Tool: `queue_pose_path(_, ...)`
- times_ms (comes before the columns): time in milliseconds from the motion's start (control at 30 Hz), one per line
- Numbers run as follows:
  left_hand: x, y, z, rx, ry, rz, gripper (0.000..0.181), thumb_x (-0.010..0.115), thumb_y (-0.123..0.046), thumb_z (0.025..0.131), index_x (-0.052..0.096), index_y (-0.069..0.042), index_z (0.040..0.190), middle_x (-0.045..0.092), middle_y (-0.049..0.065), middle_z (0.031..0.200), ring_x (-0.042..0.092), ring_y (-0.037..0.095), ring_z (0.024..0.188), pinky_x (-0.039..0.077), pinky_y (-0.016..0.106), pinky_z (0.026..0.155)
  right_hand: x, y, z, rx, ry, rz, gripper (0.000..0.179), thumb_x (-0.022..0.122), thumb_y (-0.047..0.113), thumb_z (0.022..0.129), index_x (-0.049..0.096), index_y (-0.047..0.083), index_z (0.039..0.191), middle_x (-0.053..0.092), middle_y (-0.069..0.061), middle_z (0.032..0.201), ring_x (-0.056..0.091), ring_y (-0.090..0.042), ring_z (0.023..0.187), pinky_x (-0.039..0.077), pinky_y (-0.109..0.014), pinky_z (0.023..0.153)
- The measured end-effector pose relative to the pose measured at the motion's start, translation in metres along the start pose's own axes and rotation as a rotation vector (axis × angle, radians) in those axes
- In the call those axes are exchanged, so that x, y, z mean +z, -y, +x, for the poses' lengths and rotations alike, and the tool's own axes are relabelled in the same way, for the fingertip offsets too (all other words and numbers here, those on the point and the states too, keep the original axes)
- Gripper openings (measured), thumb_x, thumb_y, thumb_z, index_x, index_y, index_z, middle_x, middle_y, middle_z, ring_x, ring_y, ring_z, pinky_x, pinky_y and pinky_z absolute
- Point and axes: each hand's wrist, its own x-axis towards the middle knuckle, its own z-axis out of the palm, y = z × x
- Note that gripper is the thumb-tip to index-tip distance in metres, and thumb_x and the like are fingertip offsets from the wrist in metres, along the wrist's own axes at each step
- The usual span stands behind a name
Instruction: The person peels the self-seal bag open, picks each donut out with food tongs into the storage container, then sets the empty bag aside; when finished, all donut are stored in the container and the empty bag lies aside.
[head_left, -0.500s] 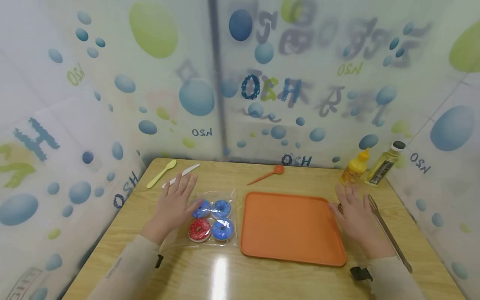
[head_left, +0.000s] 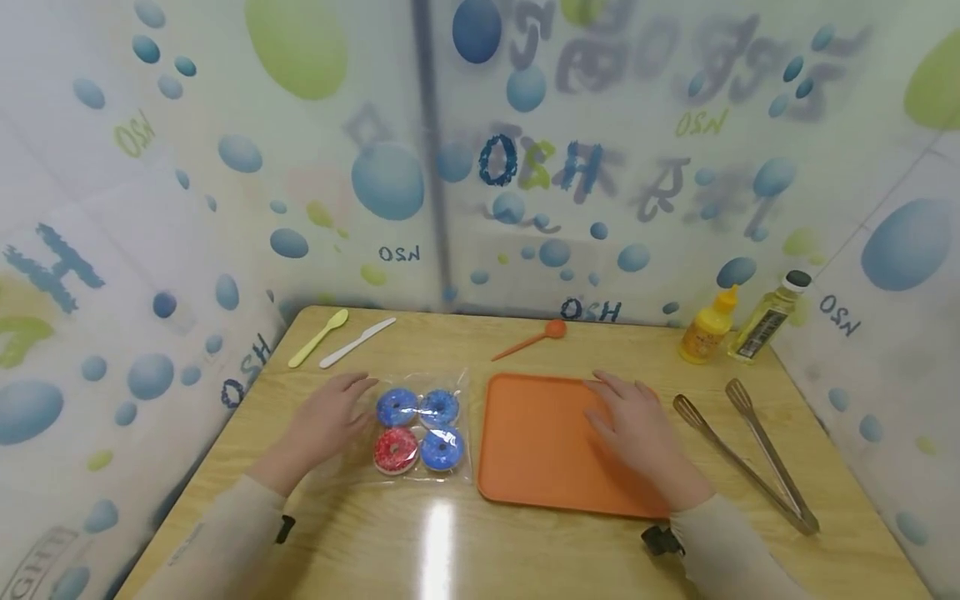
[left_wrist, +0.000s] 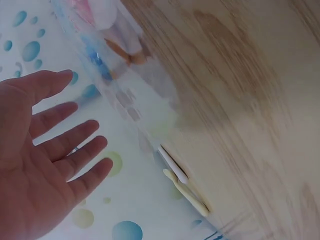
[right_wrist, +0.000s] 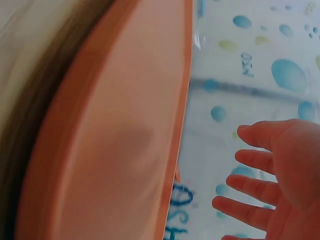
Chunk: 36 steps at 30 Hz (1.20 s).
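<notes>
In the head view a clear bag point(head_left: 467, 433) lies flat, holding three blue donuts point(head_left: 442, 448) and a red donut point(head_left: 395, 451). My left hand point(head_left: 318, 425) hovers at the bag's left side, fingers spread and holding nothing. To the right of the bag lies an orange tray point(head_left: 532, 442). Above the tray's right part is my right hand point(head_left: 633, 421), its fingers straight and apart. The right wrist view shows the right hand point(right_wrist: 280, 175) raised off the tray surface. Metal tongs point(head_left: 765, 467) lie to the right of the tray, arms spread.
Behind the bag lie a yellow-green spoon point(head_left: 318, 339) and a white knife point(head_left: 357, 342). An orange spoon point(head_left: 536, 337) lies behind the tray. A yellow squeeze bottle point(head_left: 707, 329) and an oil bottle point(head_left: 768, 321) stand at the back right. Patterned curtains point(head_left: 510, 233) surround the table.
My right hand has moved left from beside the tongs to over the tray, uncovering the tongs. The left hand has shifted left and down, off the bag's corner and away from the knife.
</notes>
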Motion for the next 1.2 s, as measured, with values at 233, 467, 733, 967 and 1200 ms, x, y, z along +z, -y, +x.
queue_pose_path(233,-0.006,0.012,-0.008,0.035,0.041,-0.062,0.037,0.078,-0.01,0.09,0.069,0.0,0.125,0.065,0.022,0.128,0.06,0.043,0.122,0.05,0.059,0.103,0.016,0.038,0.01,-0.113,-0.02,-0.017,0.045,0.076,0.033,0.095,0.068,0.014,0.135,0.065,-0.01,0.14,0.068,-0.033,0.118,0.056,-0.052,0.095)
queue_pose_path(467,-0.012,0.023,-0.016,0.037,0.106,-0.103,0.036,0.078,-0.005,0.088,0.07,-0.003,0.123,0.065,0.021,0.126,0.061,0.043,0.12,0.051,0.06,0.1,0.027,0.072,0.014,-0.163,0.072,0.017,0.043,0.075,0.037,0.096,0.069,0.018,0.134,0.067,-0.002,0.137,0.067,-0.026,0.121,0.055,-0.047,0.099)
queue_pose_path(733,-0.016,0.037,-0.015,0.006,0.215,-0.11,0.029,0.082,-0.01,0.086,0.075,-0.01,0.115,0.07,0.014,0.12,0.063,0.041,0.117,0.053,0.058,0.097,0.038,0.104,0.021,-0.255,0.136,0.043,0.039,0.07,0.042,0.099,0.07,0.021,0.131,0.067,0.003,0.135,0.064,-0.021,0.123,0.053,-0.043,0.104)
queue_pose_path(967,-0.004,0.052,-0.01,0.039,0.284,-0.199,0.031,0.083,-0.008,0.083,0.077,-0.011,0.114,0.073,0.009,0.115,0.067,0.035,0.11,0.055,0.054,0.094,0.048,0.123,0.024,-0.361,0.09,0.084,0.033,0.076,0.036,0.093,0.074,0.022,0.123,0.071,0.005,0.124,0.066,-0.018,0.114,0.055,-0.038,0.098)
queue_pose_path(1200,0.001,0.055,-0.009,0.09,0.322,-0.236,0.037,0.087,-0.011,0.076,0.079,-0.012,0.111,0.073,0.007,0.116,0.066,0.033,0.11,0.054,0.053,0.095,0.054,0.138,0.026,-0.413,0.151,0.132,0.032,0.079,0.042,0.09,0.076,0.024,0.116,0.071,0.007,0.114,0.066,-0.01,0.099,0.056,-0.03,0.085)
